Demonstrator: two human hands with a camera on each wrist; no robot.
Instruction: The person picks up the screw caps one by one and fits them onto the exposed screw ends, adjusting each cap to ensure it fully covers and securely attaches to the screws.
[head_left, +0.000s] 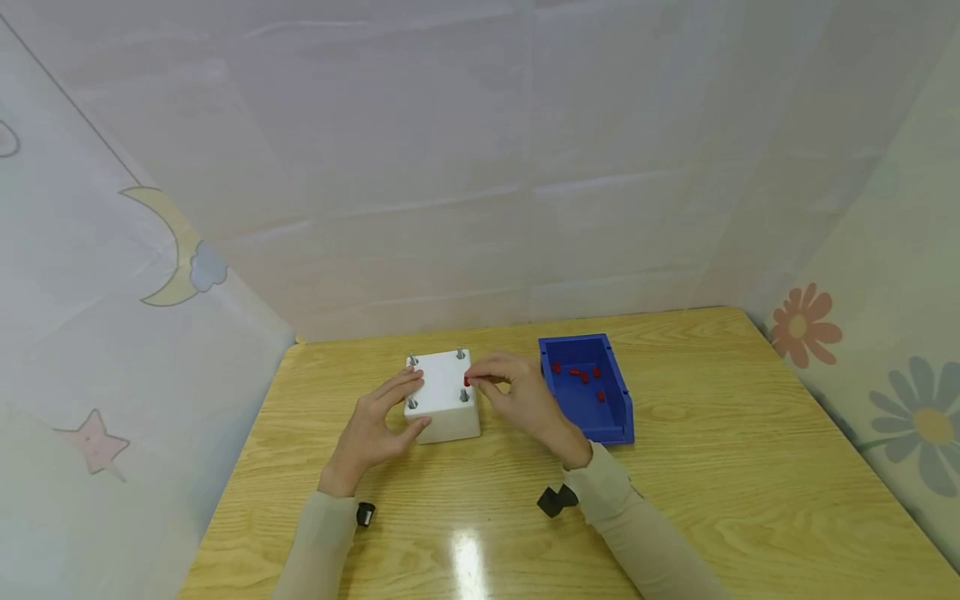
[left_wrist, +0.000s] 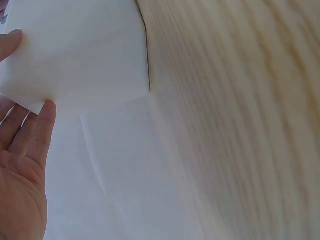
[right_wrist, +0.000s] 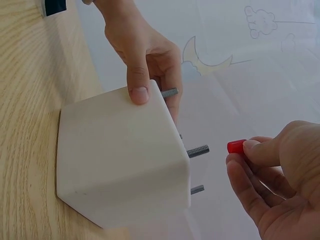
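Note:
A white block [head_left: 438, 425] sits on the table, a threaded metal stud [right_wrist: 198, 151] standing up near each corner of its top face. My left hand [head_left: 373, 427] holds the block at its left side, thumb on the front wall and fingers over the left edge and top. Between thumb and fingertips, my right hand [head_left: 527, 403] pinches a small red cap [right_wrist: 235, 146]. In the right wrist view the cap is apart from the nearest stud tip, roughly in line with it. The block's underside is hidden.
Right of the block stands a blue open-front bin [head_left: 626, 421] with several red caps [head_left: 585, 377] lying in it. The wooden table [head_left: 720, 467] meets a pale cloth wall [head_left: 420, 208] at the back. Printed cloth also hangs at both sides.

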